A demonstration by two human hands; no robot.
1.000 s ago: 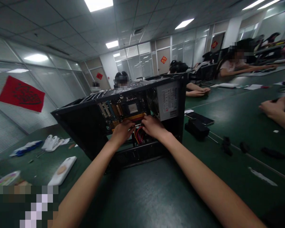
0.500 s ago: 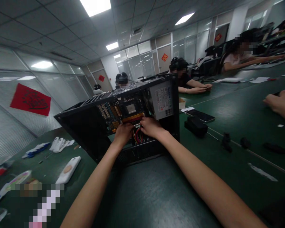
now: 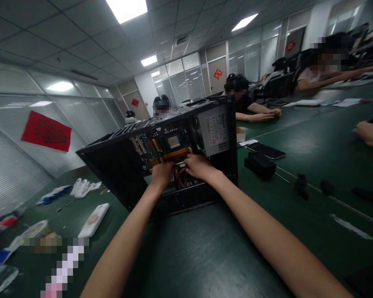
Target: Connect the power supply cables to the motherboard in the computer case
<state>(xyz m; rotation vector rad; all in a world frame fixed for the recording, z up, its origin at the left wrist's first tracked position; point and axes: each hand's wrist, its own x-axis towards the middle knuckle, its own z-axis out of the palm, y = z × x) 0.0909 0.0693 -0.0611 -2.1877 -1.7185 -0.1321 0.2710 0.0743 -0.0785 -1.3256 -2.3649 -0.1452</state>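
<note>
A black computer case [image 3: 112, 165] stands with its side open on the green table, its motherboard [image 3: 153, 145] facing me. My left hand [image 3: 163, 174] is inside the case, its fingers closed at the left end of a thin RAM stick [image 3: 180, 164]. At the other end, my right hand [image 3: 199, 165] pinches with bent fingers. The stick lies just below the red and yellow memory slots [image 3: 177, 155]; whether it sits in a slot I cannot tell. Under the hands hang red and dark cables [image 3: 182, 179]. A silver power supply [image 3: 214, 130] fills the upper right corner.
To the left lie a white phone [image 3: 95, 220], white and blue gloves [image 3: 81, 187] and plastic bags. On the right are a black box-shaped object [image 3: 260, 164], a dark phone [image 3: 267, 150] and small black parts. Other people sit across the table; one person's hand [image 3: 371, 134] is at far right.
The whole view has shifted slightly, so the scene sits a little further right. Both hands stay at the same spot by the memory slots, with only slight finger movement.
</note>
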